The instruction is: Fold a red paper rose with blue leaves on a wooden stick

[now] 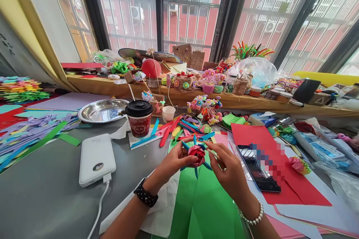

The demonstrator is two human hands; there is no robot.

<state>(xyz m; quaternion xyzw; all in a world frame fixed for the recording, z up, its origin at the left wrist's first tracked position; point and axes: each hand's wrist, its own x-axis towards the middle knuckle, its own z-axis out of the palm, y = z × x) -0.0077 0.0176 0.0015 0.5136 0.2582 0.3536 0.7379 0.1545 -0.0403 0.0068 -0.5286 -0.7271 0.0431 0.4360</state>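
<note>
A pink-red paper flower [198,154] with blue pointed strips radiating round it is held up over the desk in my left hand [176,160]. The left thumb presses on its near side. On the flower's right, my right hand [231,170] pinches a thin pale stick [214,153] whose tip is close to the petals; I cannot tell whether it touches them. Beneath both hands lie green paper sheets [209,201] and, to the left, a crumpled white sheet [162,209].
On the left are a white power bank [97,158] with cable, a lidded coffee cup [139,119] and a metal plate [102,111]. A phone [259,168] lies on red paper [305,190] at right. Coloured strips [171,130] and a small paper cup [168,113] sit behind the hands.
</note>
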